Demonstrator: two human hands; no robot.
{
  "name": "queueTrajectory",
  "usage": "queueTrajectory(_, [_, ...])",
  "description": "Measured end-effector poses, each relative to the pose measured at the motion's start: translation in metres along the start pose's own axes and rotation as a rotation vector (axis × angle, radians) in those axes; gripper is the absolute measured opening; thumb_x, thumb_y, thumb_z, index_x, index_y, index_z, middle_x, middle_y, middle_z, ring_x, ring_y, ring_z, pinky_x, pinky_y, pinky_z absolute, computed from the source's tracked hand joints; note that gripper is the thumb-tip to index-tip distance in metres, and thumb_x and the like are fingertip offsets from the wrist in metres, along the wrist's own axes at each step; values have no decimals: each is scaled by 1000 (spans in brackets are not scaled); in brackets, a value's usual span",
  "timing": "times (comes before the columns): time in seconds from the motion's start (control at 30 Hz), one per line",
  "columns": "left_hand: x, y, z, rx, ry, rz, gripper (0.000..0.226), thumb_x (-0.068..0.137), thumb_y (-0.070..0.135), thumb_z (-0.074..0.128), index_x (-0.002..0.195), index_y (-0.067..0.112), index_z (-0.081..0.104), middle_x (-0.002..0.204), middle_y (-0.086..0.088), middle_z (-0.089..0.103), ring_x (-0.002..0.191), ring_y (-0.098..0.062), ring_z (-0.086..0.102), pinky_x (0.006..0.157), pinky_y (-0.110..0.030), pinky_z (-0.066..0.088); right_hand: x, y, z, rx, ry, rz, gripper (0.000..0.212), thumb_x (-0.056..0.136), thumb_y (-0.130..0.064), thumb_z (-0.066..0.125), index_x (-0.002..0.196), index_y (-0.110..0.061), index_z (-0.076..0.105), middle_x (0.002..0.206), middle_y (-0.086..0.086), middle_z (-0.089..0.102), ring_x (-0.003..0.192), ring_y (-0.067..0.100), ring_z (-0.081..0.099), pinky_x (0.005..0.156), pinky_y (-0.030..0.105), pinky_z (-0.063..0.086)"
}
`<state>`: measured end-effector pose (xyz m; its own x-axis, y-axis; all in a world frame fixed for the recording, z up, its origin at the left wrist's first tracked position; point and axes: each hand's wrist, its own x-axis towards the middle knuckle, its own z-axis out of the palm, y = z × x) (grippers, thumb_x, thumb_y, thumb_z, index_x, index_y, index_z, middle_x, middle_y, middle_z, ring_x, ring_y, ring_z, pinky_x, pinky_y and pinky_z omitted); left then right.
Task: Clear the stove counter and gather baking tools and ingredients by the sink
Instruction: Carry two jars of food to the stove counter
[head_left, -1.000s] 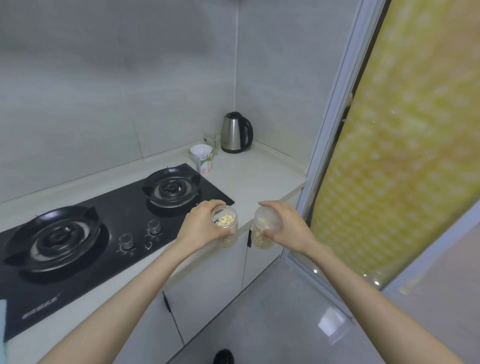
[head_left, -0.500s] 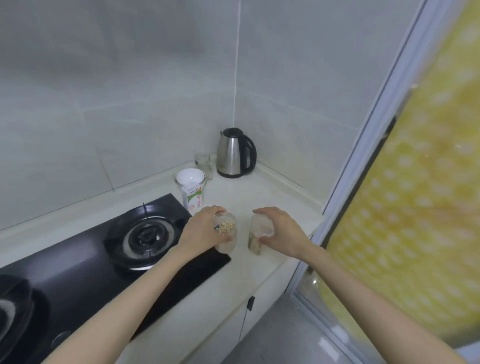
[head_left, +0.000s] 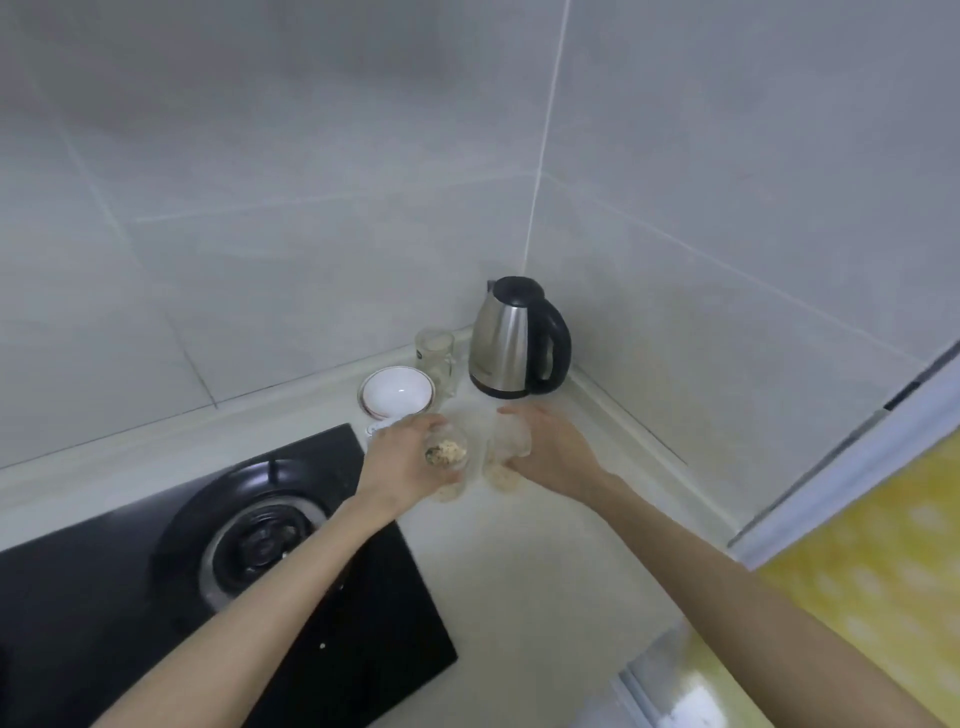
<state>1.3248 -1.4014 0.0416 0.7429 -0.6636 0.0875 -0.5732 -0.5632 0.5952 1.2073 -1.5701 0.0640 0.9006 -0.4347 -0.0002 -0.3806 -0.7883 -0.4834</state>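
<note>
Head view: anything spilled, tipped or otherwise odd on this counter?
Nothing stands out. The kettle, glass and bowl stand upright in the corner; no spill shows on the counter. The left hand grips the left jar and the right hand the right jar, both roughly upright.

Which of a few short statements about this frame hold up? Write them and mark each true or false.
1. The left hand and the right hand each hold a clear plastic jar of pale flakes: left jar, right jar. True.
2. The steel kettle with a black handle lies on its side. False: it stands upright in the tiled corner.
3. The white round bowl sits on the black glass hob. False: it rests on the pale counter beside the hob, near the wall.
4. A clear glass mug stands between the bowl and the kettle. True.
</note>
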Motion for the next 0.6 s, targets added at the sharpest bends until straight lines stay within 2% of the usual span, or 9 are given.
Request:
queueTrajectory(0.1, [34, 2, 10, 128, 42, -31, 60, 61, 52, 76, 116, 35, 59, 111, 12, 62, 113, -13, 49, 98, -29, 24, 49, 14, 3, -1, -49, -62, 62, 78, -23, 71, 135, -27, 45, 139, -6, 44, 125, 16, 46, 100, 31, 39])
queueTrajectory(0.2, [64, 5, 22, 198, 60, -65, 60, 65, 52, 75, 119, 35, 57, 113, 11, 61, 116, -15, 44, 95, -29, 15, 94, 26, 7, -27, -91, -109, 61, 78, -21, 71, 133, -28, 45, 137, -9, 44, 121, 15, 48, 93, 30, 45])
queueTrajectory(0.3, [91, 5, 35, 247, 66, -132, 60, 65, 56, 72, 119, 37, 56, 113, 13, 63, 114, -15, 44, 91, -30, 15, 133, 37, 13, -28, -134, -150, 62, 78, -14, 71, 133, -25, 44, 137, -6, 44, 122, 17, 48, 95, 34, 47])
queueTrajectory(0.4, [112, 3, 49, 242, 65, -189, 58, 65, 55, 72, 118, 37, 57, 113, 11, 64, 113, -16, 44, 89, -31, 18, 164, 48, 21, -44, -146, -214, 61, 78, -12, 72, 133, -21, 45, 136, -3, 47, 127, 19, 42, 102, 31, 41])
queueTrajectory(0.53, [136, -2, 66, 272, 46, -236, 60, 66, 57, 69, 121, 37, 54, 116, 10, 62, 114, -16, 42, 90, -32, 19, 196, 59, 30, -101, -154, -259, 57, 80, -16, 70, 132, -21, 46, 135, -4, 49, 126, 21, 40, 97, 29, 38])
queueTrajectory(0.6, [142, -4, 72, 263, 53, -250, 62, 66, 60, 64, 122, 35, 55, 117, 9, 62, 114, -17, 42, 91, -33, 20, 205, 63, 35, -108, -157, -252, 56, 80, -19, 71, 131, -23, 47, 133, -5, 51, 126, 21, 39, 97, 31, 41])
